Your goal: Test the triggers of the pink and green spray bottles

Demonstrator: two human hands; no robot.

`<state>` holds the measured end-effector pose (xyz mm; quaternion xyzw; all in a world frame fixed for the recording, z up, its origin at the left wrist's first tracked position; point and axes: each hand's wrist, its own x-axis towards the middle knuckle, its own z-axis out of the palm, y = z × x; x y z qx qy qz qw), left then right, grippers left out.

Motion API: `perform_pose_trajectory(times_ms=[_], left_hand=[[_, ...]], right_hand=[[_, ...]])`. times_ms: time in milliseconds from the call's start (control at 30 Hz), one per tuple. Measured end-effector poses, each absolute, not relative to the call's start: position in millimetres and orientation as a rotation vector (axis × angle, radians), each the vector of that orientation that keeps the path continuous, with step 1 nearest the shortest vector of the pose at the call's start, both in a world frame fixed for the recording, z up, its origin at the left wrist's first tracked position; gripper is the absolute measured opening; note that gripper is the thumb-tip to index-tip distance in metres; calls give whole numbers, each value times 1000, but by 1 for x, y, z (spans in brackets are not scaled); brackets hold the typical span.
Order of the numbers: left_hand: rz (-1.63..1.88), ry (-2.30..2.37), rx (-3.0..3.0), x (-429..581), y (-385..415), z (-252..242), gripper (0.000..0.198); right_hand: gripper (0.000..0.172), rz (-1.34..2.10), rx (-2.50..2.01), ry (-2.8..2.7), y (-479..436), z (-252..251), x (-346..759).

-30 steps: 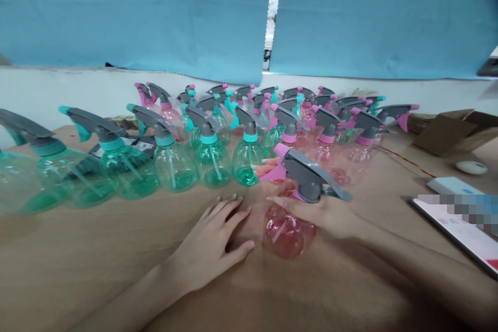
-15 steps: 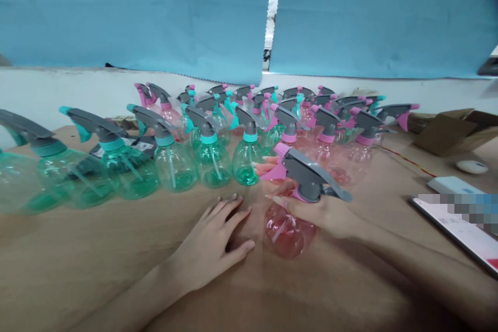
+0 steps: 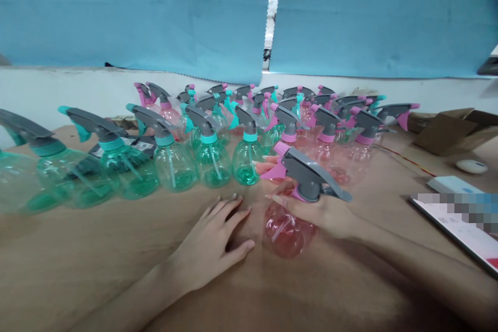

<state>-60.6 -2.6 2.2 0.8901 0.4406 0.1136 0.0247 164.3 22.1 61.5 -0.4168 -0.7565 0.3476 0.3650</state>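
Observation:
My right hand (image 3: pixel 327 213) is wrapped round the neck of a pink spray bottle (image 3: pixel 290 236), just below its grey head and pink trigger. Some of its fingers reach past the trigger, and the hand hides part of the bottle. The bottle is upright, low over or on the tabletop; which, I cannot tell. To its left, my left hand (image 3: pixel 212 241) lies palm down on the wooden table (image 3: pixel 116 254) with fingers spread, holding nothing. Beyond the hands stands a green spray bottle (image 3: pixel 247 166), in a row with several green ones on the left and pink ones on the right.
More spray bottles with pink and turquoise nozzles crowd the back (image 3: pixel 264 96). On the right are a cardboard box (image 3: pixel 447 132), a white computer mouse (image 3: pixel 471 167), a white box (image 3: pixel 453 185) and a phone or tablet (image 3: pixel 455 223). Blue cloth (image 3: pixel 136 15) hangs behind.

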Motion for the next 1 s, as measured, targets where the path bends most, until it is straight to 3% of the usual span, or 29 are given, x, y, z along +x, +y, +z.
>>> perform_pose_trajectory(times_ms=[1000], left_hand=[[373, 1357, 2730, -60, -3, 2, 51]], right_hand=[[7, 965, -1081, -1898, 20, 60, 166]])
